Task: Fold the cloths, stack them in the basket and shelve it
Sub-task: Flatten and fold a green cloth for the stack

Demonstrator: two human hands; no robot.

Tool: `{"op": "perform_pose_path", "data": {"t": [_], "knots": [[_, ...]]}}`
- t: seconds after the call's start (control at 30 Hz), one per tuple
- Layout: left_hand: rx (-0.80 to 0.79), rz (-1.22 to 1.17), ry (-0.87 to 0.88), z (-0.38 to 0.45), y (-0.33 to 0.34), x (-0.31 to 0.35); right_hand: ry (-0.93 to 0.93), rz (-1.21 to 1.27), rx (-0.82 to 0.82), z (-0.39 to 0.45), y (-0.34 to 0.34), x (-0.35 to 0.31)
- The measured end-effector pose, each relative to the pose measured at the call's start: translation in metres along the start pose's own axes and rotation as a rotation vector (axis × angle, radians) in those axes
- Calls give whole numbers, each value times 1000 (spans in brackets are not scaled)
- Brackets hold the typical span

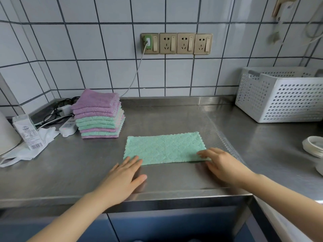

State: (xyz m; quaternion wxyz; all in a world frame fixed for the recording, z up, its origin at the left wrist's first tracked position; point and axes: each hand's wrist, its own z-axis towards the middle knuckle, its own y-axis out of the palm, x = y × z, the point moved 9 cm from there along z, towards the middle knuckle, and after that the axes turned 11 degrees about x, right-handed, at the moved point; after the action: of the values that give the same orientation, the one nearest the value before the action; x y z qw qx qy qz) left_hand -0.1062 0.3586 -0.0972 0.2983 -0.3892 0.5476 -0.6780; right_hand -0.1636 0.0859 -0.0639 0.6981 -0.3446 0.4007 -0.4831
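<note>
Both hands lie flat with fingers straight and a little spread, gripping nothing. The left hand (pixel 125 173) rests palm down on the steel counter (pixel 174 119), its fingertips touching the near left corner of the green cloth (pixel 165 148). The right hand (pixel 221 163) rests the same way at the near right corner, fingertips lying on the cloth's edge, the thumb on the bare steel beside it.

The green cloth lies spread in a long rectangle, flat on the counter, its long sides running from 9 to 3 o'clock. Whether it is one layer or already doubled cannot be told.

From the cloth, at about 10 o'clock and just apart from it, stands a stack of folded cloths (pixel 99 116), purple ones on top, green and purple mixed below. Further out toward 9 o'clock lie a white power strip (pixel 68 127) with dark cables behind it, a small white carton (pixel 28 131) standing upright, and a crumpled white plastic bag (pixel 29 151) under and around the carton.

At about 2 o'clock, well apart from the cloth, a white perforated basket (pixel 283 100) sits on the counter against the tiled wall. At 3 o'clock, at the frame's edge, is a pile of white dishes (pixel 313 145). At 12 o'clock on the wall are four brass-coloured sockets (pixel 176 43), the leftmost holding a plug whose cable runs down behind the stack.
</note>
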Motion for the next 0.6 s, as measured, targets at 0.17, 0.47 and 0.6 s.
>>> {"op": "perform_pose_path", "data": {"t": [0.17,0.47,0.6], "knots": [[91,112,-118,0,-12,12,-104,-211,98,10,5,3],[88,-98,142,22,4,94,-190,-312,63,7,10,-18],[51,-69,133,32,12,98,-114,-397,17,12,15,9]]}}
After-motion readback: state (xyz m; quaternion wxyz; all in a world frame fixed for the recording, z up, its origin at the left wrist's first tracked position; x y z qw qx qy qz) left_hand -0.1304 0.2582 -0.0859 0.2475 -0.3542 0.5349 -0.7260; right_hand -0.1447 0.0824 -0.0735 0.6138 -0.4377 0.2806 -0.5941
